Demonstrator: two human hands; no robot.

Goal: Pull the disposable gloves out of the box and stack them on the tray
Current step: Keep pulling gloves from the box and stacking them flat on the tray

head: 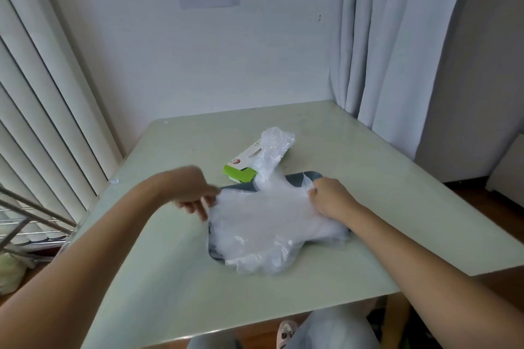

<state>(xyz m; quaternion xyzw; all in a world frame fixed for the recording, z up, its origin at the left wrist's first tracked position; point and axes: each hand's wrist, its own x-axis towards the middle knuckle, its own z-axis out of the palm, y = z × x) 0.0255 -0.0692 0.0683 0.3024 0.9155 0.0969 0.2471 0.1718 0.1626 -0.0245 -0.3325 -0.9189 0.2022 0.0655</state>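
A pile of clear disposable gloves (266, 232) covers most of a dark grey tray (297, 178) in the middle of the table. Behind it lies the green and white glove box (241, 168), with one more glove (276, 147) sticking up out of it. My left hand (195, 193) pinches the top glove at its left edge. My right hand (329, 197) pinches the same glove at its right edge, over the tray's far right corner. The glove is stretched flat between both hands.
The pale green table (175, 278) stands against a white wall. Vertical blinds (42, 110) hang on the left, and a metal rack (25, 224) stands below them. Grey curtains (397, 45) hang at the right. My knees show below the table's front edge.
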